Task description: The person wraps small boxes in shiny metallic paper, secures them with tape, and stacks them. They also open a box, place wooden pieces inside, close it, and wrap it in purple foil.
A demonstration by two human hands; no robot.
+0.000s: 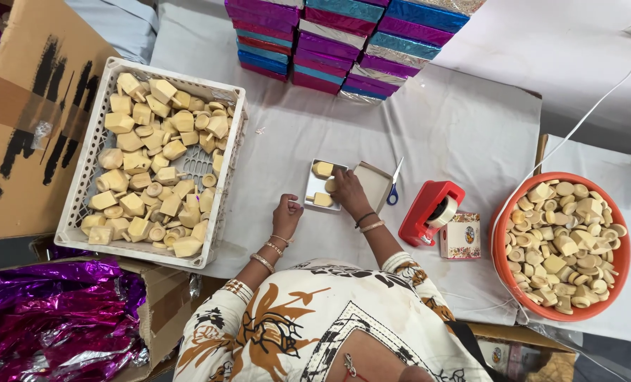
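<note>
Nearest us: patterned cream-and-brown sleeves, lower centre of the frame.
Right hand [347, 191]: fingers curled over a pale soap-like block [330, 185], gripping it inside the small open white cardboard box [317, 189], centre frame.
Left hand [287, 212]: closed in a loose fist on the white tablecloth [464, 120], holding nothing we can see.
Doing it well: we judge each block should sit flat beside its neighbours.
Edges: white plastic crate of blocks [89, 170] at left, blue-handled scissors [393, 187] and red tape dispenser [430, 211] close right.
Open room: bare cloth above the box.
</note>
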